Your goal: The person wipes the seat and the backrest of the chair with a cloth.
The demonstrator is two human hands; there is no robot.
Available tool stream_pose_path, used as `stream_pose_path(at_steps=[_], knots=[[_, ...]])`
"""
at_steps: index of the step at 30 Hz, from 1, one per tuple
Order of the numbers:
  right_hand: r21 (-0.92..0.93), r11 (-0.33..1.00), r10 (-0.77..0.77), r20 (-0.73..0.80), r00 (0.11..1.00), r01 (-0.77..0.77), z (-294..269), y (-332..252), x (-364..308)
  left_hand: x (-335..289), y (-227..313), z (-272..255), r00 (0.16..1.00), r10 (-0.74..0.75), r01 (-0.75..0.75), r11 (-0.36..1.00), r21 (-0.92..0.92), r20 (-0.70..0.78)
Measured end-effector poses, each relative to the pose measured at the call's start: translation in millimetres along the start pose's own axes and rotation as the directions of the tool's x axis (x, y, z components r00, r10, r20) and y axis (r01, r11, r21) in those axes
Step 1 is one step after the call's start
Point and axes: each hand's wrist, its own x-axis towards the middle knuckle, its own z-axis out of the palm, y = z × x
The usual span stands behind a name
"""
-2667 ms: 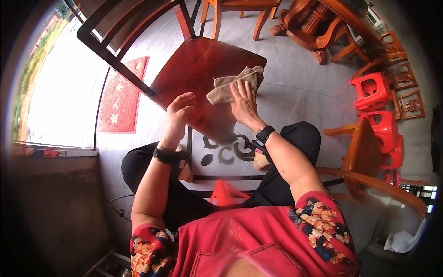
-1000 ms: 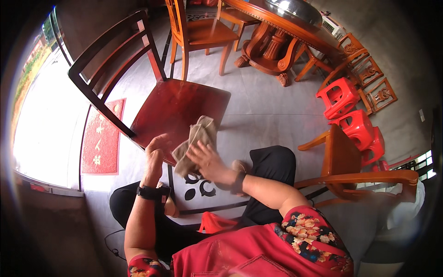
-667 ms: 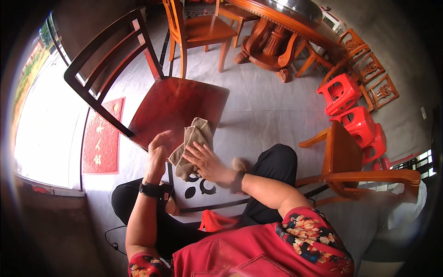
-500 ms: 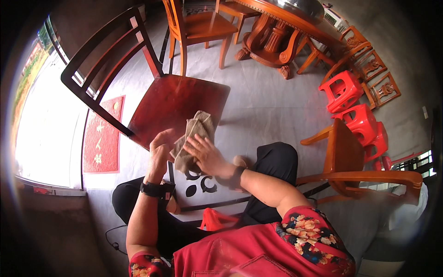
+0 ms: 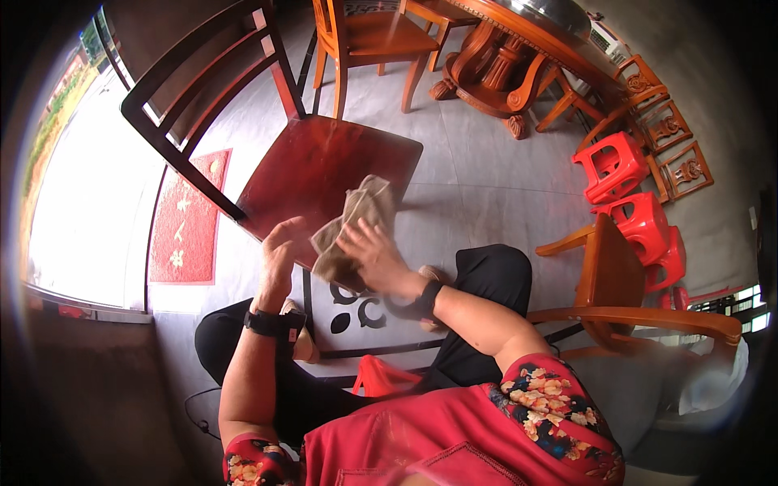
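A dark reddish-brown wooden chair stands in front of me, its slatted back toward the left. My right hand presses a folded beige-brown cloth at the near edge of the seat, with its fingers spread over the fabric. Part of the cloth hangs past that edge. At the near left side of the seat, my left hand holds the edge with bent fingers; the underside of that grip is hidden. My knees are bent either side of the chair's near edge.
An orange-brown wooden chair and a carved table stand beyond. Red plastic stools line the right, near a wooden armchair. A red mat lies by the bright doorway on the left. Something red shows beneath me.
The whole view has shifted slightly, so the chair appears a little higher and further right. My right hand and the cloth remain at the near seat edge; my left hand stays on its side.
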Motion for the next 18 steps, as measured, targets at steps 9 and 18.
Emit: stream_pose_path(at_steps=[9,18], knots=[[0.063,0.995,-0.072,-0.024,0.997,0.073,6,-15,-8,-6,16,23,0.999,-0.036,0.037,0.999,0.027,-0.024],[0.016,0.971,0.239,-0.178,0.955,-0.24,3,58,36,7,8,24,0.999,-0.04,0.041,0.998,0.039,-0.021]])
